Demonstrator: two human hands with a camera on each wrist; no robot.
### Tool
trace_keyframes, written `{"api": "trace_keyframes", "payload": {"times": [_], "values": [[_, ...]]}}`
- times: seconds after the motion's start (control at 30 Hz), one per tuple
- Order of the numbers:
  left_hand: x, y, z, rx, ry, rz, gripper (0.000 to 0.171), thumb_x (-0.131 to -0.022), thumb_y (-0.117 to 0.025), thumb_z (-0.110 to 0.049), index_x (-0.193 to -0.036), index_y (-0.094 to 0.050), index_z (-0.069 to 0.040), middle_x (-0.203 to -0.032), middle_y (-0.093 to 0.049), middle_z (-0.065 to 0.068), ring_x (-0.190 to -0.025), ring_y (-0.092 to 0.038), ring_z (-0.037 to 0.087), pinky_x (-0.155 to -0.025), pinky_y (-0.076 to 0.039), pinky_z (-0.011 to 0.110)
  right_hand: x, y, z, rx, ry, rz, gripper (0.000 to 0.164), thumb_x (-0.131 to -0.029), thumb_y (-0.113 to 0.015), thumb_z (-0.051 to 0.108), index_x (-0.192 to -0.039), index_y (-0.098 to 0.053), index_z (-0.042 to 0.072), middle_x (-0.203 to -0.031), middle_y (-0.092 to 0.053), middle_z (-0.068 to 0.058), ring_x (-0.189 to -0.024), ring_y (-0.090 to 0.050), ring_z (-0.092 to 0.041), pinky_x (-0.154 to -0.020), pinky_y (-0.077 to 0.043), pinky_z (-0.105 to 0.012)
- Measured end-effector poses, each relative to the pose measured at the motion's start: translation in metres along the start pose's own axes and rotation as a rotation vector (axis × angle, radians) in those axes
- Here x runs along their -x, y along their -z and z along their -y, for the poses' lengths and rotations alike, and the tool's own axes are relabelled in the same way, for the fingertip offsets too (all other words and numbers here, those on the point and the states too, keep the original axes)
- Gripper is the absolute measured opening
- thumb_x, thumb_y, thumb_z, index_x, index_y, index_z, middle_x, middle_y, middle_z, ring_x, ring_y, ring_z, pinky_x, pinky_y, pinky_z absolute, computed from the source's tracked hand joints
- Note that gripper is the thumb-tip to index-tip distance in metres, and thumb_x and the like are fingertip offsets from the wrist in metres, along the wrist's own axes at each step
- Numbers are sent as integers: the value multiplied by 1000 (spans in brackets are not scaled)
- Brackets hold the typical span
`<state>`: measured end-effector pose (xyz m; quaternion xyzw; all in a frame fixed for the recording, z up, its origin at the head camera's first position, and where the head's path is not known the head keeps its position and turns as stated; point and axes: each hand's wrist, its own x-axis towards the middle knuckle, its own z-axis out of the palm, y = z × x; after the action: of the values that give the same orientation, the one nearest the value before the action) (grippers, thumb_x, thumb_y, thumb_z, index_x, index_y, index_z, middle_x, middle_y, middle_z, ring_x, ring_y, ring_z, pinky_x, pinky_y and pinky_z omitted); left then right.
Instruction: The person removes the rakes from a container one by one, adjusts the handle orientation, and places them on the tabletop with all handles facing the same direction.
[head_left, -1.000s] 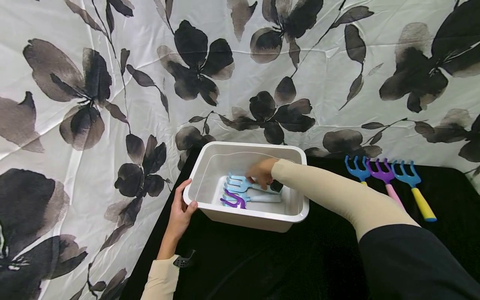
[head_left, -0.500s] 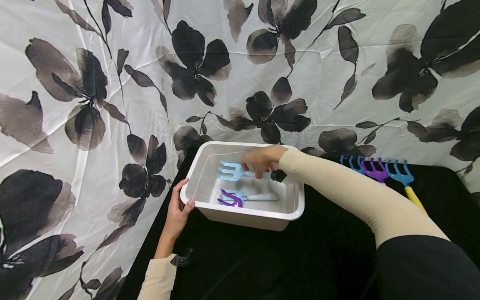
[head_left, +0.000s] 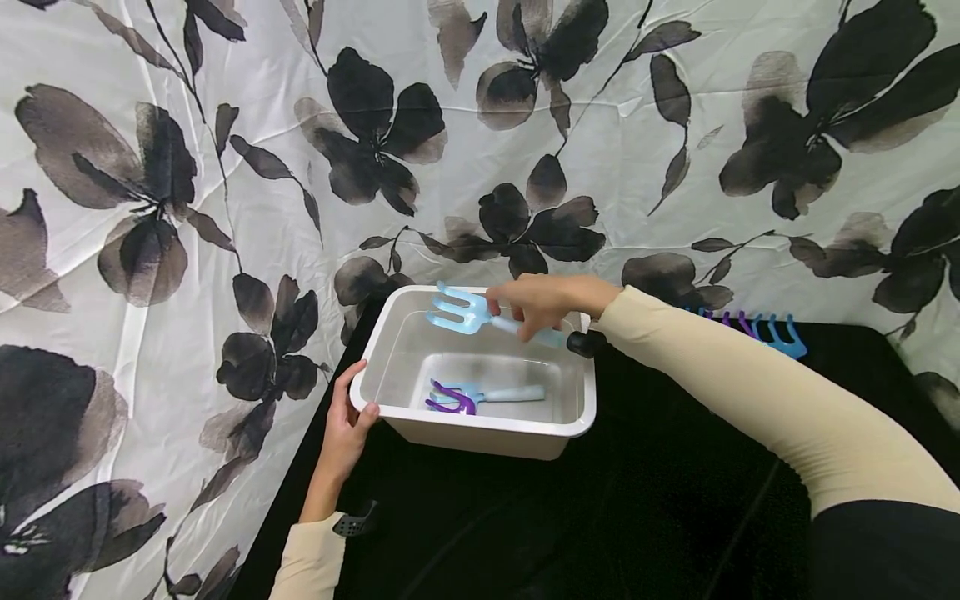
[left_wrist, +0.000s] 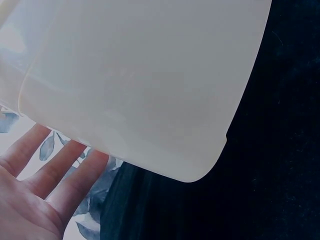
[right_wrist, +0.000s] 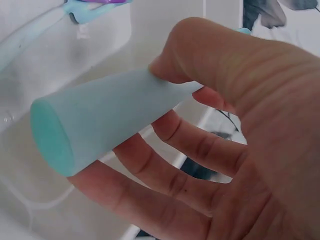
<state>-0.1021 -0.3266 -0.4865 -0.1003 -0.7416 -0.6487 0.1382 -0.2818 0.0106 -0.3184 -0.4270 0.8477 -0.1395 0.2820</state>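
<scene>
My right hand (head_left: 543, 302) grips the handle of a light blue hand fork (head_left: 463, 313) above the back of the white plastic bin (head_left: 480, 422), tines pointing left. In the right wrist view, thumb and fingers wrap the pale handle (right_wrist: 100, 120) with its teal end. Another light blue hand fork (head_left: 517, 393) lies on the bin floor, with a purple fork head (head_left: 468, 404) over its tines; the purple one's handle is hidden. My left hand (head_left: 345, 437) holds the bin's front left corner, thumb at the front rim, fingers along the side wall (left_wrist: 130, 90).
Several blue and purple fork heads (head_left: 783, 337) show at the far right, their handles hidden behind my right arm. Black cloth (head_left: 637, 517) covers the table. A white floral sheet (head_left: 465, 167) hangs right behind the bin.
My right hand has lifted one light blue fork from the bin floor up to the back rim's height. The left hand keeps its hold on the bin.
</scene>
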Motion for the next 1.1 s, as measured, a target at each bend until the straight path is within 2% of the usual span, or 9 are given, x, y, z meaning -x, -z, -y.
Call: {"api": "trace_keyframes", "payload": {"times": [0.17, 0.33, 0.4, 0.57, 0.73, 0.9, 1.0, 1.1], "values": [[-1, -1, 0, 10, 1, -4, 69, -94, -59, 4, -156, -33, -9, -143, -45, 14, -116, -52, 39, -87, -54, 26, 25, 8, -6, 7, -15, -73, 47, -89, -72, 7, -132, -52, 15, -105, -65, -12, -56, -57, -22, -49, -51, -33], [-1, -3, 0, 29, -2, -13, 69, -94, -59, 4, -156, -33, -7, -141, -45, 14, -114, -55, 28, -86, -54, 26, 52, 17, -14, 47, -49, -155, 49, -89, -74, 8, -133, -53, 14, -111, -65, -14, -70, -59, -23, -61, -51, -34], [0, -4, -1, 32, -4, -18, 69, -93, -59, 5, -156, -33, -7, -141, -45, 14, -113, -55, 24, -86, -55, 25, 62, 20, -18, 62, -62, -182, 50, -88, -74, 7, -133, -54, 13, -111, -65, -15, -71, -59, -22, -62, -51, -34], [0, -7, 0, 36, -9, -21, 68, -94, -57, 5, -156, -33, -7, -141, -45, 13, -112, -57, 22, -84, -56, 26, 88, 28, -32, 22, -83, -220, 50, -88, -73, 5, -133, -52, 12, -110, -62, -16, -57, -57, -21, -53, -51, -34], [-2, -9, 1, 52, -20, -22, 68, -94, -57, 6, -156, -33, -7, -140, -46, 13, -111, -58, 20, -83, -56, 26, 123, 30, -51, -25, -78, -303, 50, -85, -75, 2, -129, -52, 8, -101, -63, -14, -70, -59, -22, -61, -54, -35], [-1, -12, 0, 60, -22, -23, 67, -94, -58, 6, -156, -34, -6, -140, -45, 12, -111, -58, 20, -83, -56, 25, 163, 17, -80, -87, -163, -367, 52, -85, -77, 3, -130, -52, 8, -98, -64, -11, -67, -61, -22, -53, -53, -34], [0, -13, 1, 60, -22, -26, 67, -94, -58, 5, -156, -34, -6, -140, -45, 13, -111, -58, 19, -84, -56, 25, 186, 1, -99, -148, -230, -378, 53, -86, -76, 4, -132, -49, 8, -104, -66, -13, -69, -64, -22, -51, -54, -36], [0, -13, 1, 57, -23, -27, 66, -95, -57, 4, -156, -33, -6, -141, -45, 13, -112, -58, 18, -84, -56, 25, 207, -17, -119, -204, -252, -392, 53, -87, -75, 3, -132, -47, 4, -107, -67, -17, -76, -68, -22, -52, -56, -37]]}}
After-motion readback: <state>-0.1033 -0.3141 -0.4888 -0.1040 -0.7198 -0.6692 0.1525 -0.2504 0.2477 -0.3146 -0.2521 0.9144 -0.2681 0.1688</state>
